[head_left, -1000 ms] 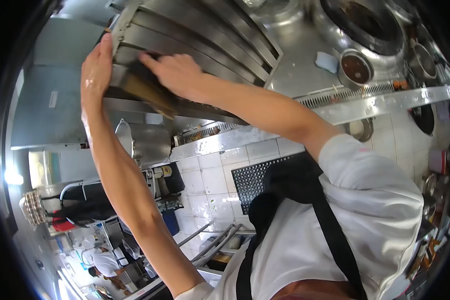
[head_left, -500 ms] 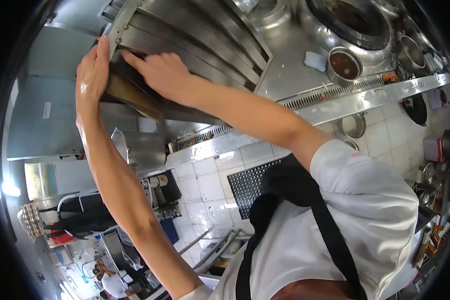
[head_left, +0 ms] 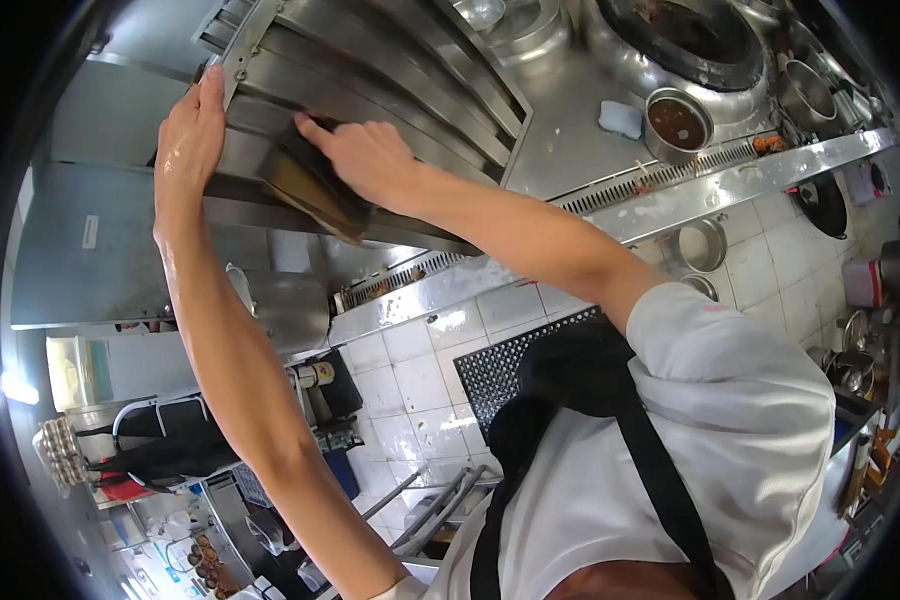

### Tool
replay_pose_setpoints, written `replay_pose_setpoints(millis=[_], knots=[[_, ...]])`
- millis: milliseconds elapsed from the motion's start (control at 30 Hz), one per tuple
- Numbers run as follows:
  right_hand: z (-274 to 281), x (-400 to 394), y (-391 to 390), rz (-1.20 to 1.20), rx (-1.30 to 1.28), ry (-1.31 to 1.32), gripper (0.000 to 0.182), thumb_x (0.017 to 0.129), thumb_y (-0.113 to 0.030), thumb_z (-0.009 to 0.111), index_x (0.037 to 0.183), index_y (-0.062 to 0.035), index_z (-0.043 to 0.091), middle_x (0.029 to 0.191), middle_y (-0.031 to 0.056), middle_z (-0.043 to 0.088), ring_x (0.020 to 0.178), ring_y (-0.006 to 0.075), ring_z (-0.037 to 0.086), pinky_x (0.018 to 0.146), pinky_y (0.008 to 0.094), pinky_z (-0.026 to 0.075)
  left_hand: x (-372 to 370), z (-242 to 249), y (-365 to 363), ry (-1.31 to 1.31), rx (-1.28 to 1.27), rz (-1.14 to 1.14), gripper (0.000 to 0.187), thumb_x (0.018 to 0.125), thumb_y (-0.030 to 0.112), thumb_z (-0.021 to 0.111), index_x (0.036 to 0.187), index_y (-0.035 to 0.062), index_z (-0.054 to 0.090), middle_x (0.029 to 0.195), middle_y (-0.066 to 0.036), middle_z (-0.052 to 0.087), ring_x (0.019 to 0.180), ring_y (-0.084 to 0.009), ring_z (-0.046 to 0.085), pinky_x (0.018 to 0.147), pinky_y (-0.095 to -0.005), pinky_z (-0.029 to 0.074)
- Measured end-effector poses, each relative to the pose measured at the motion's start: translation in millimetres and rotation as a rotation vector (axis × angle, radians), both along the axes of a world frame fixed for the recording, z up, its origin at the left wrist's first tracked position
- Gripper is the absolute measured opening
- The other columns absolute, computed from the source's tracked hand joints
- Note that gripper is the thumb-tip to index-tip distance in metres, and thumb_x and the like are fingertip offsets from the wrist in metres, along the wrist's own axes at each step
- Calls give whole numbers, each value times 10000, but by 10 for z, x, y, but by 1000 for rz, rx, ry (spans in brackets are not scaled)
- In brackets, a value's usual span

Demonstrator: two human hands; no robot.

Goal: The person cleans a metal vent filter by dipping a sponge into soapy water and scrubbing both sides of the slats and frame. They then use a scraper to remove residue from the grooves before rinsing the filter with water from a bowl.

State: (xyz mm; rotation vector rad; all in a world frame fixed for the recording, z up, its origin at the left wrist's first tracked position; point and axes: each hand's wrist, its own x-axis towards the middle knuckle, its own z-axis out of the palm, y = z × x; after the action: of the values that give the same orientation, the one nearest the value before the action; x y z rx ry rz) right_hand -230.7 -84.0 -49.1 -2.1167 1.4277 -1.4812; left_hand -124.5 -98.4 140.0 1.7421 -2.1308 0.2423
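A slatted metal filter panel [head_left: 370, 75], like that of a range hood, is tilted at the top of the view. My left hand [head_left: 190, 130] grips its left edge frame; the thumb shows and the other fingers are partly hidden behind it. My right hand [head_left: 370, 165] is closed on a dark and brown cloth [head_left: 310, 190], pressing it against the lower slats with the index finger stretched along its top. The cloth's lower part hangs over the panel's bottom edge. My left hand and forearm look wet.
Right of the panel stand a wok range [head_left: 765, 75], a pot of brown liquid [head_left: 678, 125] and a light blue sponge [head_left: 621, 119]. A drain grate [head_left: 660, 178] follows the counter edge. Below are a large metal pot [head_left: 295, 305] and a black mat [head_left: 490, 375] on tiles.
My right hand has slid the cloth rightward and slightly down across the slats, away from my left hand. My left hand still holds the panel edge. The view has shifted slightly.
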Motion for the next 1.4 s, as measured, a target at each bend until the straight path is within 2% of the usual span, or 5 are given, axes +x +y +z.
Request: replay_pose_setpoints(millis=[500,700,900,1200,1400], knots=[[361,65,-121,-63,-153,4,513,940,-141,486,1451,-184,459,826,163,714,747,365,719,639,486,568,73,-22,-22,-37,33,12,722,1001,647,334,1267,45,633,1233,-294,629,1224,-485,536,1026,-475,427],[-1425,-764,474,-9,263,289,542,919,-117,516,1442,-259,519,864,113,706,782,313,709,651,435,565,16,43,-87,-5,17,-17,709,997,644,376,1214,23,639,1161,-279,660,1150,-465,581,990,-442,438],[-643,-1099,131,30,-226,-253,383,938,-195,654,1319,-188,616,1190,87,706,983,309,703,730,366,592,-76,93,-242,26,20,-108,641,1021,553,400,1222,-10,632,1193,-258,660,1152,-411,601,1013,-403,421],[175,-600,-689,-181,-636,-291,287,910,-141,671,1192,-189,652,1133,24,602,990,277,601,822,424,467,-404,43,-552,155,31,-4,703,985,629,378,1300,53,630,1275,-249,640,1253,-411,564,1050,-429,404],[106,-275,-316,26,-372,-424,640,879,-155,683,1427,52,426,1462,211,420,1304,388,427,1052,504,362,-458,31,-576,13,-52,97,787,977,722,248,1257,120,671,1245,-263,643,1236,-461,550,1044,-495,418]])
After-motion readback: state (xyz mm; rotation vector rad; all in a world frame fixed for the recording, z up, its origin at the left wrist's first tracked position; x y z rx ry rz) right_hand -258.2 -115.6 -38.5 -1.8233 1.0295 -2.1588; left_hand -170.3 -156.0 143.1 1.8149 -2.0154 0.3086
